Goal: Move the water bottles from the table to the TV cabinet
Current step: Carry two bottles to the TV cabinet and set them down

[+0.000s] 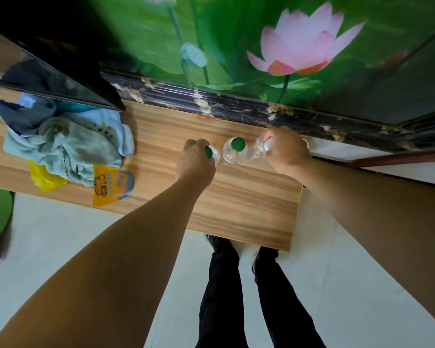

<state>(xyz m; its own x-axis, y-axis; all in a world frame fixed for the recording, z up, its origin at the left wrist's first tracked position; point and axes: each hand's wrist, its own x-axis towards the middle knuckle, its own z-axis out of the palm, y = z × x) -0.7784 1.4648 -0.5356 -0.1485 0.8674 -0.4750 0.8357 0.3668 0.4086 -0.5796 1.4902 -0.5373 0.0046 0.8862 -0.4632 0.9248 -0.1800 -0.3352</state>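
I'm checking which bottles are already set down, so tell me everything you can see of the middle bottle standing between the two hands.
The middle bottle is clear plastic with a green screw cap, seen from above. It stands upright on the wooden cabinet top, near the back edge. Neither hand touches it: the left hand grips the neighbouring green-capped bottle, the right hand grips a white-capped one. It looks empty or nearly so, though that is hard to tell.

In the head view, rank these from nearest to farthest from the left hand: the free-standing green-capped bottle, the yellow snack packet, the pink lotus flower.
From the left hand:
1. Green-capped bottle, just to its right.
2. Yellow snack packet, leftward at the cabinet's front edge.
3. Pink lotus flower, up on the wall.
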